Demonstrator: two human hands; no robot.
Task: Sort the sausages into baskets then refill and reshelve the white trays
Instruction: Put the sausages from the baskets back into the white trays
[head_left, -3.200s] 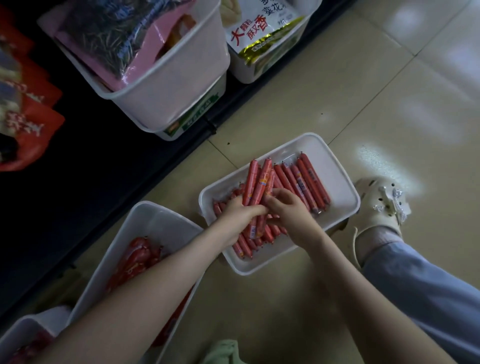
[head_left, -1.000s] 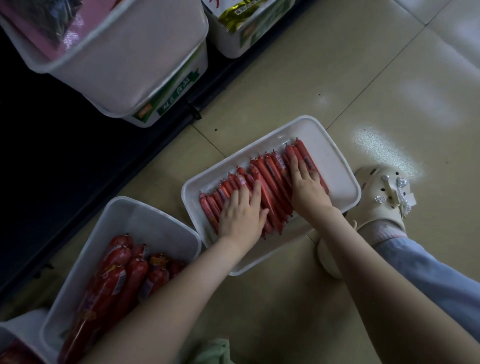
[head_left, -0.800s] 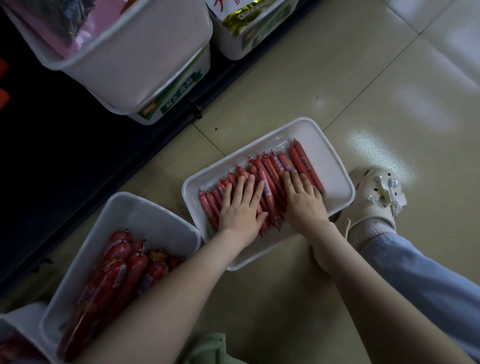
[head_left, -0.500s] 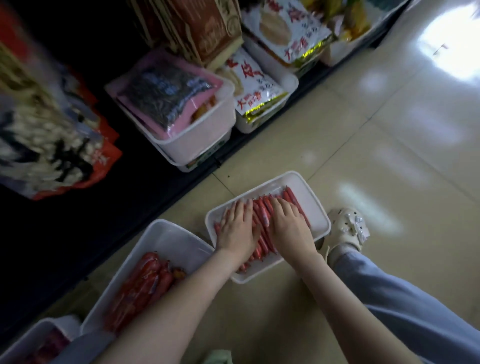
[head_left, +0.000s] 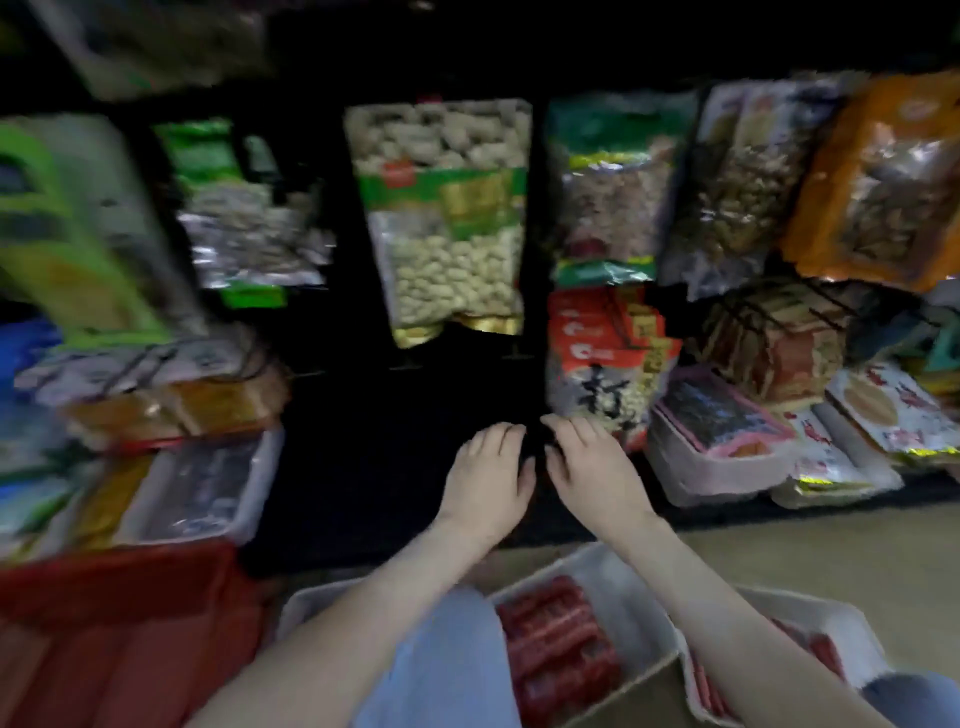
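A forearm (head_left: 727, 623) partly hides the blurred right tray (head_left: 821, 605).

A left hand (head_left: 488, 475) and right hand (head_left: 592, 470) hover side by side before a dark shelf (head_left: 363, 467) of snack bags (head_left: 447, 218). Below, a white tray (head_left: 641, 603) holds red sausages (head_left: 558, 649).

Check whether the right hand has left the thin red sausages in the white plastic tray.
Yes. The right hand has lifted off and gone forward, past the white plastic tray on the floor, to the dark shelf opening.
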